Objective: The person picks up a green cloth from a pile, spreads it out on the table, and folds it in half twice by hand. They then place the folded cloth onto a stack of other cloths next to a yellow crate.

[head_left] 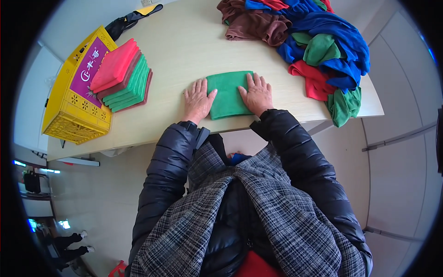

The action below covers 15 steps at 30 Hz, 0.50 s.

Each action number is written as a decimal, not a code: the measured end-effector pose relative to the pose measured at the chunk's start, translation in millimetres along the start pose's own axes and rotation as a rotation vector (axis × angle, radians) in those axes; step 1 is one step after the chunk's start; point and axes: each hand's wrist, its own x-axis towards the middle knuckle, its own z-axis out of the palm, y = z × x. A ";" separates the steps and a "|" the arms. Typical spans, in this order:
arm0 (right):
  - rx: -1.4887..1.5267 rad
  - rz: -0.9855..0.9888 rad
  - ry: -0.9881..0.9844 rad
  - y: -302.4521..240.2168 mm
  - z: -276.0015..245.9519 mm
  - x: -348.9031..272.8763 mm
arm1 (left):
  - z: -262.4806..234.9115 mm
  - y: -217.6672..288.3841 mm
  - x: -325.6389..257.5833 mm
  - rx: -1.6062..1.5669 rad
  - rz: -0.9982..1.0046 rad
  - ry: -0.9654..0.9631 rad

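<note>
A green cloth (pixel 228 95), folded into a flat rectangle, lies near the table's front edge. My left hand (pixel 198 101) rests flat on the table at the cloth's left side, its thumb touching the edge. My right hand (pixel 258 95) lies along the right side, fingers spread, with the thumb on the cloth. Both hands are open and grip nothing. To the left is a neat stack of folded cloths (pixel 129 87), with red on top and brown and green layers below.
A yellow crate (pixel 80 117) with a purple panel stands left of the stack. Behind it lies a black and yellow item (pixel 134 19). Loose blue, brown, red and green cloths (pixel 334 34) are heaped at the right, some hanging over the table edge (pixel 376 108).
</note>
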 end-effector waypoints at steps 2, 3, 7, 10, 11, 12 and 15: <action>-0.061 0.032 -0.020 0.1 -1.5 -2.1 | -3.0 -6.2 -5.9 0.046 -0.024 -0.034; -0.096 0.054 -0.029 1.5 -2.2 -3.1 | -4.2 -6.5 -7.6 0.065 -0.030 -0.054; -0.254 -0.130 0.165 3.2 0.4 -14.4 | -12.3 11.1 -8.5 -0.080 -0.016 -0.043; -0.006 -0.224 0.073 -14.2 10.3 -13.4 | -11.2 26.7 -12.5 0.024 0.224 0.083; 0.108 -0.199 0.130 -17.1 30.5 -7.2 | -3.5 29.8 -10.2 0.054 0.303 0.093; 0.156 -0.210 0.122 -25.8 45.6 -4.3 | 2.7 22.7 -8.8 -0.032 0.306 0.074; 0.068 -0.157 0.004 -32.5 26.7 -18.8 | 16.7 24.1 -15.4 -0.023 0.224 -0.108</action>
